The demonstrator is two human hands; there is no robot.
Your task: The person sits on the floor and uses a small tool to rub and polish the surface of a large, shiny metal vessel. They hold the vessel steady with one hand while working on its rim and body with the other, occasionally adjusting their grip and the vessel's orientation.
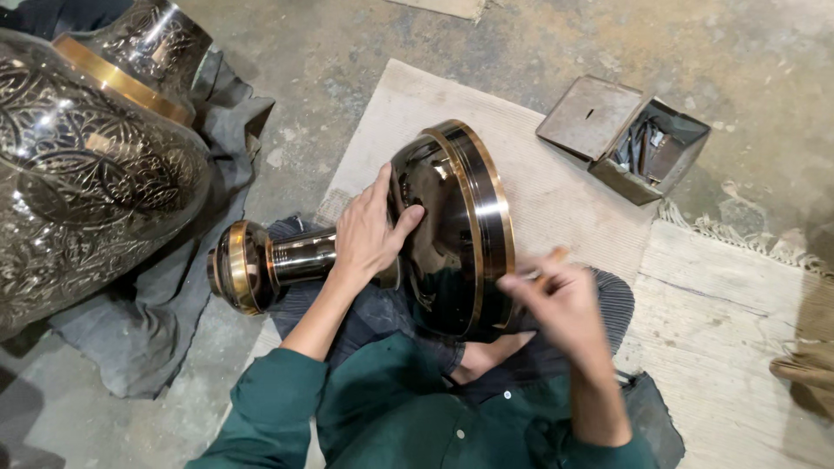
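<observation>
A shiny dark metal vase (443, 226) with brass bands lies on its side across my lap, its narrow neck and brass mouth (239, 265) pointing left. My left hand (369, 230) rests flat on the vase's rounded shoulder, fingers spread. My right hand (560, 304) is blurred, just right of the vase's brass-ringed base, closed around a thin wooden-handled tool (552, 260) whose tip is hidden.
A large engraved dark vase (78, 174) with a brass band lies on a grey cloth (148, 330) at left. An open metal box (630, 139) holding small tools sits at upper right on a beige mat (556, 187). Concrete floor surrounds.
</observation>
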